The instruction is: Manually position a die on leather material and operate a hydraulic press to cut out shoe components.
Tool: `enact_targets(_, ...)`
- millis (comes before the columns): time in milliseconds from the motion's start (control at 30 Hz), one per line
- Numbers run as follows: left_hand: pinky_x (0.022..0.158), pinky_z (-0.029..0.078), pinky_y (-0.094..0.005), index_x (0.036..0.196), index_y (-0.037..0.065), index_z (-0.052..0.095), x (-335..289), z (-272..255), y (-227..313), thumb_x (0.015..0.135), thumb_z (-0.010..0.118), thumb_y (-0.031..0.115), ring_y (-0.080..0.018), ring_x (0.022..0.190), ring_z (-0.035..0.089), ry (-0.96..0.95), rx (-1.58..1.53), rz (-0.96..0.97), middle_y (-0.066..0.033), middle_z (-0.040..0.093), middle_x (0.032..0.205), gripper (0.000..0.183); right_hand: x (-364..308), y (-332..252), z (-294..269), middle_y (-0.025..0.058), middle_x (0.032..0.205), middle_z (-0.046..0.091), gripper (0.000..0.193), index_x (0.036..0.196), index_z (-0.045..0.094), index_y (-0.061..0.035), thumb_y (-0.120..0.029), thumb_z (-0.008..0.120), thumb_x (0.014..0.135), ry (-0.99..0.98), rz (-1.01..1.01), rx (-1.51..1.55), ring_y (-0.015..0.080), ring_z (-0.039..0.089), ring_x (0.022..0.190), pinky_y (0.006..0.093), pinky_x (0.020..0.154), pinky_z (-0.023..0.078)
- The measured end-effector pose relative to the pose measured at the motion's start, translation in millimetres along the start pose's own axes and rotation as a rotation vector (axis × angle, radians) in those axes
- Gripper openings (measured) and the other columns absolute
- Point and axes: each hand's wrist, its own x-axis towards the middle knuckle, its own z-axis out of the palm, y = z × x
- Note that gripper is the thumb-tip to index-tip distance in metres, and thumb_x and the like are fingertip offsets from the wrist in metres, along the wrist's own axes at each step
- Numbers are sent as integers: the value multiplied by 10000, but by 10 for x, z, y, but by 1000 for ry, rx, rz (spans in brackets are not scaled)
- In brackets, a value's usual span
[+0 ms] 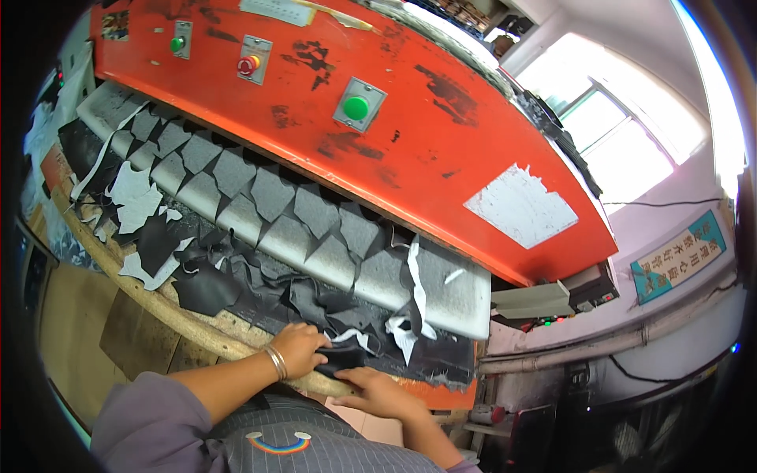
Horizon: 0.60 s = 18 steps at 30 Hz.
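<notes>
Along the bench's edge [162, 306], our left hand [298, 351] and right hand [383, 392] flank a black piece [344, 358], seemingly to steady it; whether either grips, we cannot tell.

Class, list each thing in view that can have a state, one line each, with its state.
Left hand: bent, at the black scraps
Right hand: thumb spread from the fingers
Black scraps: loose, partly crumpled
White scrap: ragged-edged
White slab: smudged grey
Orange panel: paint scuffed
White paper: torn-edged
Red button: pressed or not, unclear
</notes>
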Motion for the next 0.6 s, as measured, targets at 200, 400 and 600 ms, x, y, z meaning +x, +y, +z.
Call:
enact_targets(200, 735, 471, -356, 1000, 116, 687, 397, -390, -88, 799, 703, 249, -281, 821, 596, -246, -324, 193, -112, 589, 885, 241, 885, 791, -1271, 230, 1231, 555, 646, 1225, 546, 3, -412, 739, 770, 563, 165, -144, 385, 483, 1187, 428, 997, 395)
enact_targets(400, 817, 464, -356, 967, 104, 684, 1397, -504, -291, 777, 722, 217, -273, 910, 594, -83, -271, 209, -107, 602, 944, 224, 2002, 1220, -1859, 287, 1318, 416, 834, 1228, 499, 2, -506, 798, 639, 618, 328, -458, 432, 398, 1223, 438, 1013, 377)
enact_targets(600, 948, 427, -351, 960, 104, 681, 2377, -467, -396, 751, 735, 180, -309, 1105, 543, 222, -303, 149, -166, 542, 1195, 229, 1822, 1741, -2078, 244, 1110, 563, 613, 1069, 576, 32, -329, 796, 624, 506, 369, -38, 325, 526, 1104, 387, 917, 445)
